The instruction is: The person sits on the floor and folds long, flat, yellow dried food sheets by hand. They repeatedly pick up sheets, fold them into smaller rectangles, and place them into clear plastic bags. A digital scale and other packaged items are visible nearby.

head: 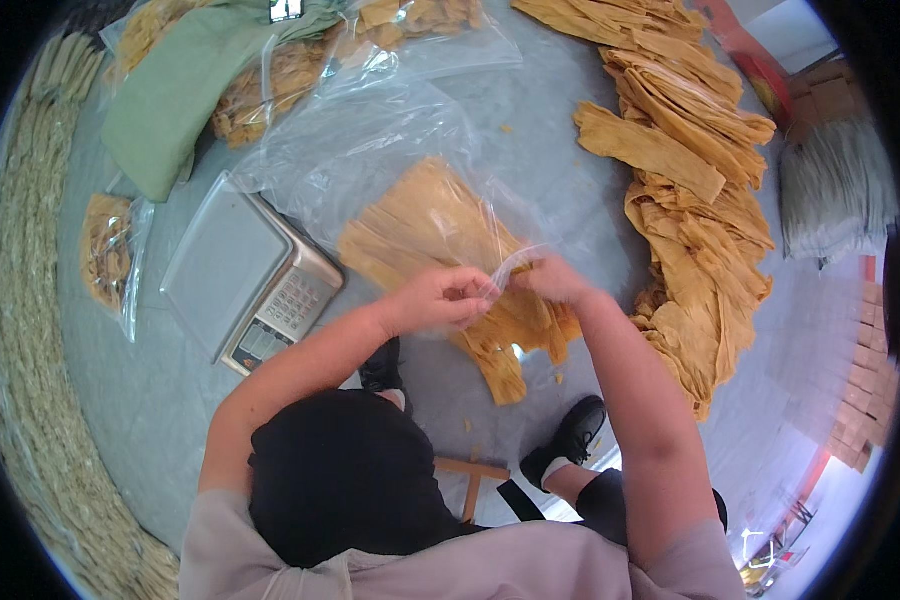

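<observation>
My left hand [454,300] pinches the rim of a clear plastic bag [420,112] between thumb and fingers. Close beside it, my right hand [551,280] is curled at the same rim and looks slightly blurred. Wrinkled yellow sheets [420,217], apparently dried tofu skin, lie partly under the clear film. A lower flap of sheet [506,371] hangs out past the bag's mouth, toward my feet. The fingertips of my right hand are partly hidden by the folded plastic.
A digital scale [229,259] stands left of the bag. Beyond it are a small filled bag [107,247] and a green cloth [172,97]. A long heap of yellow sheets [709,255] curves along the right. My shoe [570,442] is beside a wooden stool leg [471,471].
</observation>
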The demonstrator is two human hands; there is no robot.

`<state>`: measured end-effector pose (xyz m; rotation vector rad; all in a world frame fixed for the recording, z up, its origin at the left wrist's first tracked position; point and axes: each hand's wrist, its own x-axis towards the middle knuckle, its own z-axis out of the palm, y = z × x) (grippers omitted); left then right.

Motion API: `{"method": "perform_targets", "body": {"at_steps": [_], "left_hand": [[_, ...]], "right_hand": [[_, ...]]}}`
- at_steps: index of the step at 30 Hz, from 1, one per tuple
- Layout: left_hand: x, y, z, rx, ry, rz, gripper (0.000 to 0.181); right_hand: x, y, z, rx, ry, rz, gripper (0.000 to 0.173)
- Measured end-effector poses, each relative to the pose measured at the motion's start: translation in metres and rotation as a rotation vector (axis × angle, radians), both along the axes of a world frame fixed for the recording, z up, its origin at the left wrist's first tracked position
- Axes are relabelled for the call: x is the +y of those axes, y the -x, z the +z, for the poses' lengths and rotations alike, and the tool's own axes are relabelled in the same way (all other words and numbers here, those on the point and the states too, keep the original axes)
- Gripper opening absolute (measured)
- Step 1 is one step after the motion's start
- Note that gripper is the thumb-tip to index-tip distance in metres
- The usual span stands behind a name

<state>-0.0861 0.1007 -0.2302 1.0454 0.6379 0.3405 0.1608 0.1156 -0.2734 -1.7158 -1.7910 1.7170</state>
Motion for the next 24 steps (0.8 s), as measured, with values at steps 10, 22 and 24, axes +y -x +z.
{"method": "perform_targets", "body": {"at_steps": [10,22,24], "left_hand": [[-0.019,0.048,-0.077,0.777,0.320,-0.369,0.048],[-0.048,0.024,-0.117,0.411,0.492,-0.044,0.061],[-0.043,0.018,-0.110,0.426,0.437,-0.092,0.059]], "right_hand": [[0.046,-0.015,-0.063,-0.610,-0.061,-0.114,0.069],[0.089,-0.021,-0.060,-0.702,-0.400,0.017,0.050],[0.092,-0.025,-0.055,-0.615,-0.549,-0.016,0.047]]}}
